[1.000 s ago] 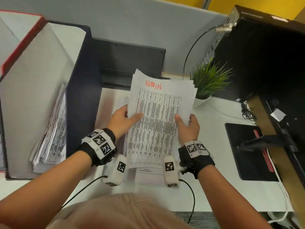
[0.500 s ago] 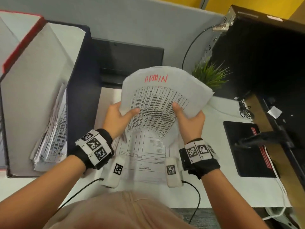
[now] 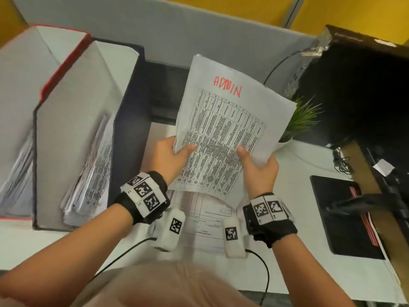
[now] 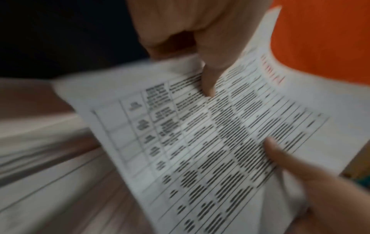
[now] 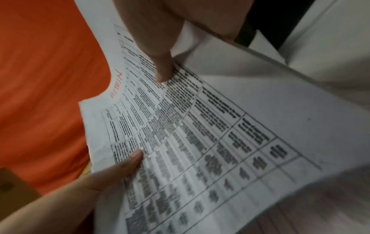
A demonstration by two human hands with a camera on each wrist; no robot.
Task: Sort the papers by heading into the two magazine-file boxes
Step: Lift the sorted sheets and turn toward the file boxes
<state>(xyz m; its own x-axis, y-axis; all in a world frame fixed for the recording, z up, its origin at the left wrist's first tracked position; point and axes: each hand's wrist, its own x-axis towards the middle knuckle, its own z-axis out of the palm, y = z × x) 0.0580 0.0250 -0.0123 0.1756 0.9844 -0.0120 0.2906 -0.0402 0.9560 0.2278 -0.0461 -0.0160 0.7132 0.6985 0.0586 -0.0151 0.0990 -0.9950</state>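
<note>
I hold a bundle of printed sheets headed "ADMIN" in red (image 3: 228, 120) up over the desk, tilted. My left hand (image 3: 174, 156) grips its lower left edge, thumb on top (image 4: 208, 79). My right hand (image 3: 256, 165) grips the lower right edge, thumb on the print (image 5: 160, 66). Beneath the bundle more papers (image 3: 205, 220) lie flat on the desk. To the left stands a dark blue magazine-file box (image 3: 130, 120) with sheets inside (image 3: 93, 171). Left of it is a red-edged box (image 3: 64, 63), also holding sheets (image 3: 17, 171).
A small potted plant (image 3: 303, 120) stands just behind the bundle's right corner. A big black case (image 3: 365, 96) fills the right side, with a black notebook (image 3: 340, 216) on the desk in front of it. A grey partition (image 3: 199, 29) closes the back.
The bundle came up off the flat papers, bowed for a moment, and now stands straighter and higher, turned a little toward the boxes. Both hands kept their grip.
</note>
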